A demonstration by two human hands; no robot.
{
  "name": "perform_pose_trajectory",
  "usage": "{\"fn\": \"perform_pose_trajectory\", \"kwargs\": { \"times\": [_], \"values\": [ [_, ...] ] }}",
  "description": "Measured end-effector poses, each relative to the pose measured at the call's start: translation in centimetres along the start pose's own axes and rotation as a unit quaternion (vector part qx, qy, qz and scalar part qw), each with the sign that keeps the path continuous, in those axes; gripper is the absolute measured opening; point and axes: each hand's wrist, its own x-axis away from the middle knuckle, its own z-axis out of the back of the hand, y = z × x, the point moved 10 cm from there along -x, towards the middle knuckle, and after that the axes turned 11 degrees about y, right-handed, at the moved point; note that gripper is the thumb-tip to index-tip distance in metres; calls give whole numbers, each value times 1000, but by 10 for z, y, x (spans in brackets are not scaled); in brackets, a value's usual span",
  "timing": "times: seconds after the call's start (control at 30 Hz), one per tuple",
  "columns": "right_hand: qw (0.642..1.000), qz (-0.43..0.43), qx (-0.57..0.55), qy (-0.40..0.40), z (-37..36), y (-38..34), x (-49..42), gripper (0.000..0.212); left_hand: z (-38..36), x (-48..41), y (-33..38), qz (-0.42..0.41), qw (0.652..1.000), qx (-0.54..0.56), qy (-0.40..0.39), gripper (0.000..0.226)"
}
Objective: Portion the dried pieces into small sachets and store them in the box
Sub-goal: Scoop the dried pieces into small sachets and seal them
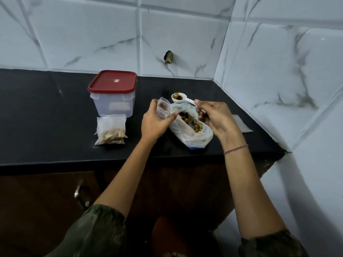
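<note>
Our left hand (155, 122) curls its fingers round the open sachet (164, 109), mouth up, while our right hand (213, 118) pinches the handle of the spoon (185, 101) loaded with dried pieces (178, 97), its bowl just right of that mouth, above the bag (192, 134) on the table (46, 117).

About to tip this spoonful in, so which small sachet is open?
The clear sachet gripped upright in your left hand, mouth open. The filled sachet before the red-lidded box and the flat sachet at right lie on the counter.
</note>
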Motion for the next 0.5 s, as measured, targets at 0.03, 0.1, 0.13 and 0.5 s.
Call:
{"fn": "perform_pose_trajectory", "kwargs": {
  "times": [0.03,0.1,0.13,0.5],
  "values": [
    [1000,12,17,-2,-6,-3,3,14,1,-1,0,0,1000,-3,3,42],
    [997,46,57,0,-15,-7,9,18,3,-2,-2,2,1000,-5,11,43],
    [995,66,74,2,-19,-8,11,18,4,-2,-3,4,1000,-9,12,43],
    [852,412,310,86,-51,-41,51,17,7,-2,-7,25,999,-35,25,47]
  ]
}}
